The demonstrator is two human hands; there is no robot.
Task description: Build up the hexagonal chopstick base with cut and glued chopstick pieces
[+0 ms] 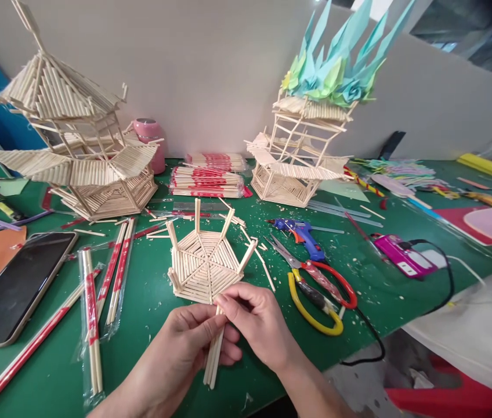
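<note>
My left hand [191,334] is closed round a few thin wooden chopsticks [213,360] at the table's near edge, their lower ends sticking out below the fingers. My right hand [257,316] pinches the upper ends of the same chopsticks between thumb and fingers. Just beyond both hands lies a hexagonal stick base [206,261], patterned like a web, with short stick posts standing at several corners. The hands hide its nearest corner. To the right are red-handled scissors [319,273], yellow-handled pliers [315,305] and a blue glue gun [300,232].
Two stick pavilions [93,174] [289,174] stand at the back, the right one topped with folded paper. Packs of chopsticks [205,181] lie between them. A phone [15,284], wrapped chopsticks [91,325] and a purple power strip [402,255] with a cable lie on the green table.
</note>
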